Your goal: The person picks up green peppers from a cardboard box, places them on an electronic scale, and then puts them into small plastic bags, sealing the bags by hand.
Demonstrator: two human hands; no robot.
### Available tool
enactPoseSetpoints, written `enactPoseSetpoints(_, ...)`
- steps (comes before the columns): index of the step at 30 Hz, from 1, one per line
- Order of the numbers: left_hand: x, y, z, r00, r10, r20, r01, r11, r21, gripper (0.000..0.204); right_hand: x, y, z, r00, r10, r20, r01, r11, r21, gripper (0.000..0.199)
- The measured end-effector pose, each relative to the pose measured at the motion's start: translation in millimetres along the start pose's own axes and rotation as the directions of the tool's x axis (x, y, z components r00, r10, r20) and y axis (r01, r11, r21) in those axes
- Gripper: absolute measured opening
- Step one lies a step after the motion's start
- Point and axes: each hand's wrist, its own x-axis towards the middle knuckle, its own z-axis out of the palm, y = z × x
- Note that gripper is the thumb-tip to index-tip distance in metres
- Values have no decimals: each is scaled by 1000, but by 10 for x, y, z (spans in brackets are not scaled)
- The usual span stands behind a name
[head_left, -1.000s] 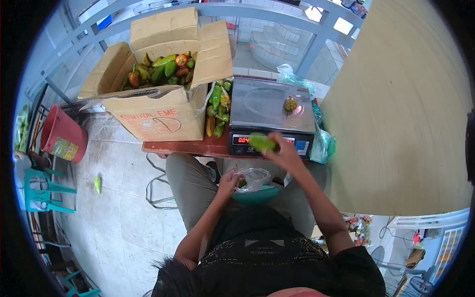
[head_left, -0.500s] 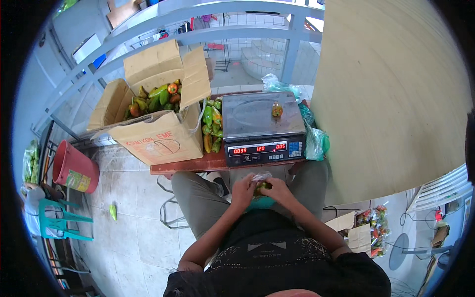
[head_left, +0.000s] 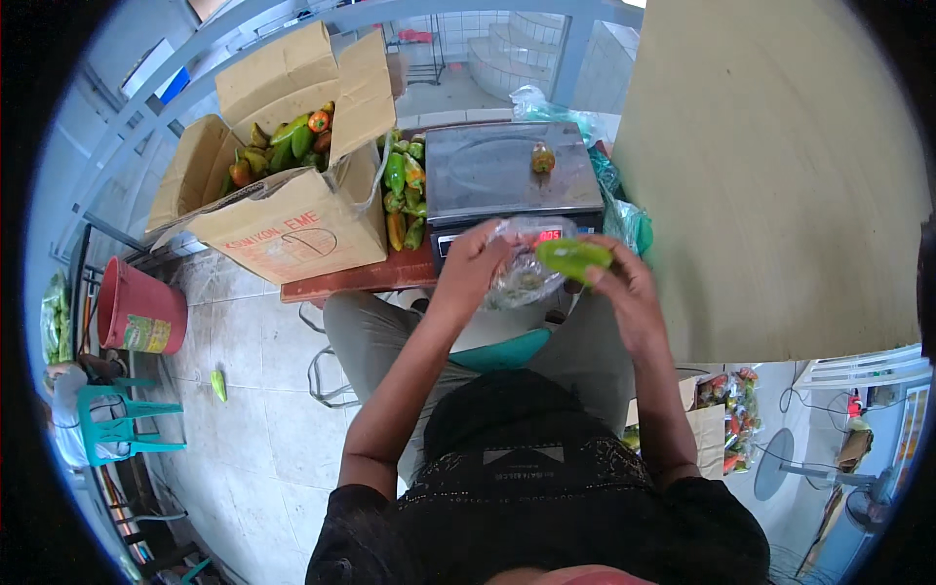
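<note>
My left hand (head_left: 470, 268) grips a clear plastic bag (head_left: 522, 285) at its upper left, in front of the scale. Between the fingers and thumb of my right hand (head_left: 629, 288) is a green pepper (head_left: 573, 257), held lengthwise beside the bag. What the bag contains is hard to make out. Behind both hands stands a digital weighing scale (head_left: 507, 190) with a flat metal plate; the bag and hands cover much of its display. One small orange-green pepper (head_left: 543, 159) rests on the plate.
An open cardboard box (head_left: 302, 229) of peppers stands left on a reddish bench (head_left: 336, 283), with more peppers (head_left: 405, 185) between box and scale. Crumpled plastic bags (head_left: 629, 229) lie right of the scale, beside a large pale panel (head_left: 770, 185). A red bucket (head_left: 146, 307) is far left.
Both hands have risen from my lap toward the scale's front and moved apart. The clear bag has come up with my left hand, and a green pepper now shows in my right.
</note>
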Motion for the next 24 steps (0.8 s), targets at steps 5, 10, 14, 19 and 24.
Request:
enactPoseSetpoints(5, 175, 201, -54, 999, 31, 32, -32, 999, 20, 26, 93, -254, 6, 966, -258, -18, 259, 962, 89, 42)
enactPoseSetpoints(10, 273, 128, -34, 984, 180, -4, -177, 969, 169, 23, 58, -381, 105, 961, -247, 128, 268, 699, -663, 49)
enactPoseSetpoints(14, 265, 67, 25, 973, 225, 45, -228, 926, 302, 21, 219, -100, 191, 934, -294, 203, 345, 592, -729, 50)
enactPoseSetpoints(19, 212, 155, -49, 982, 188, 1, -181, 945, 273, 19, 273, 139, 189, 819, -500, 283, 538, 494, -683, 48)
enactPoseSetpoints(24, 280, -28, -169, 985, 170, 4, -168, 974, 151, 18, 165, 87, 192, 842, -309, 442, 539, 516, -666, 49)
